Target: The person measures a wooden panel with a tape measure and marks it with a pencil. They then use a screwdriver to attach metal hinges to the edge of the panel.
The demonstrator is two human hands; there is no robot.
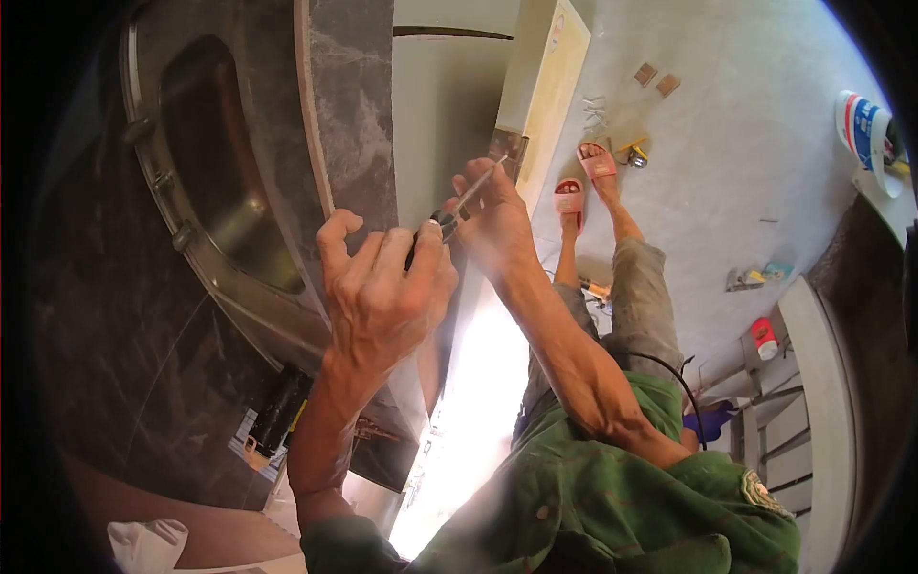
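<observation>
A screwdriver (474, 190) with a thin metal shaft and dark handle slants up and to the right. My left hand (384, 287) is closed around its handle, thumb and fingers bent. Beside the shaft, my right hand (497, 222) has its fingers curled near the tip; whether they grip the shaft or a small part is hard to see. The tip is close to a small metal fitting (521, 158) at the edge of a pale panel (553, 77). A dark stone counter edge (352, 115) runs just left of the hands.
A steel sink (234, 206) is set in the dark counter at left. On the grey floor (708, 182) lie a tape measure (636, 159), two small brown pieces (657, 79) and tools. A red-and-white container (764, 338) stands near a metal rack (779, 421) at right.
</observation>
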